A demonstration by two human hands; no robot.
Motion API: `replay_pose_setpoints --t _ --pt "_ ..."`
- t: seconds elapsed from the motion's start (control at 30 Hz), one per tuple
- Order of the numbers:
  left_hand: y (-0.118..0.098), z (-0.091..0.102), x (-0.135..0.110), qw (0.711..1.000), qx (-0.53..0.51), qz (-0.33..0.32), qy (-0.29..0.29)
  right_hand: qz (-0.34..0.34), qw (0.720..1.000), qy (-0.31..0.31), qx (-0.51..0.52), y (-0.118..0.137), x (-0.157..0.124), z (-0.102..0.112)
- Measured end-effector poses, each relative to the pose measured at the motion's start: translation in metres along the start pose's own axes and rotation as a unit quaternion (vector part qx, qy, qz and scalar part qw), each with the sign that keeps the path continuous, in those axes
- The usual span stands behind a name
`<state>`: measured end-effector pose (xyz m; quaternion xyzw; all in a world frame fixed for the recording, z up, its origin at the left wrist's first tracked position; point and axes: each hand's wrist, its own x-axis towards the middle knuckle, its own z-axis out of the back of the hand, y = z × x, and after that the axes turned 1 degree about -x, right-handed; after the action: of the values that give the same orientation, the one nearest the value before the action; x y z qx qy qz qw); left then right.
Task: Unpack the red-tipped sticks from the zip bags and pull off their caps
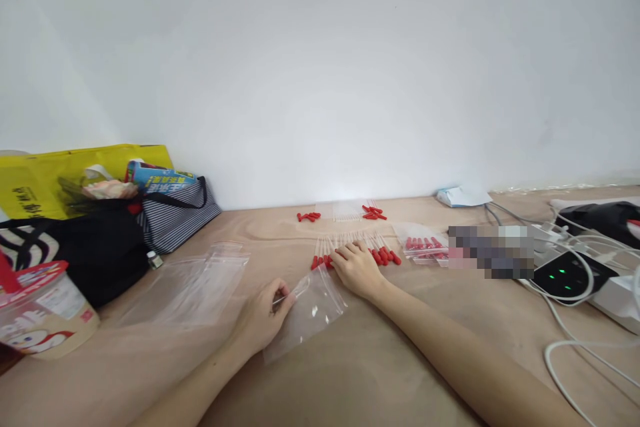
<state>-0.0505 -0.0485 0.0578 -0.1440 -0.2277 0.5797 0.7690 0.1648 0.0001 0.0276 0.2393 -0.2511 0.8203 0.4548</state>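
Both hands are on or just above the tabletop [430, 373], apart from each other. The left hand [273, 313] pinches a clear zip bag [313, 323] by its edge between thumb and fingers; the bag lies tilted between the two hands, one corner reaching up to the row of red-tipped sticks [385, 255]. The right hand [357, 268] lies palm down over the middle of that row, fingers bent and touching it; whether they grip any stick cannot be told. The sticks lie side by side, pale ends towards the wall [340, 80] and red ends towards the person, showing on either side of the right hand.

Behind the row, near the wall, are a small group of red pieces [309, 217] and, further right, a second red-tipped bunch [374, 212], with a clear sheet-like bag between them. Just right of the row lies a filled bag [425, 245] with red tips showing through. Left of the left hand, flat clear bags [195, 287] overlap in a pile.

At far left stand a lidded cup [55, 313], a black bag [105, 253], a striped bag [175, 217] and a yellow bag [40, 180]. At right, white cables [549, 353] loop round a black panel [570, 280] with green lights, beside a pixelated patch
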Motion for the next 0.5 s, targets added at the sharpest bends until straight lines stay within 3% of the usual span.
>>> replay_pose_setpoints --t 0.17,0.3,0.4,0.5 --pt "0.019 0.019 0.004 0.995 0.009 0.047 -0.090 -0.077 0.996 -0.052 -0.004 0.003 -0.001 0.001" --pt "0.044 0.047 0.012 0.974 0.043 0.162 -0.152 -0.150 0.988 -0.048 -0.008 0.004 -0.001 0.006" --pt "0.062 0.067 0.017 0.954 0.064 0.265 -0.126 -0.171 0.985 -0.024 0.018 0.003 -0.002 0.009" --pt "0.077 0.078 0.018 0.940 0.078 0.316 -0.100 -0.132 0.989 0.012 0.065 0.000 -0.005 0.013"
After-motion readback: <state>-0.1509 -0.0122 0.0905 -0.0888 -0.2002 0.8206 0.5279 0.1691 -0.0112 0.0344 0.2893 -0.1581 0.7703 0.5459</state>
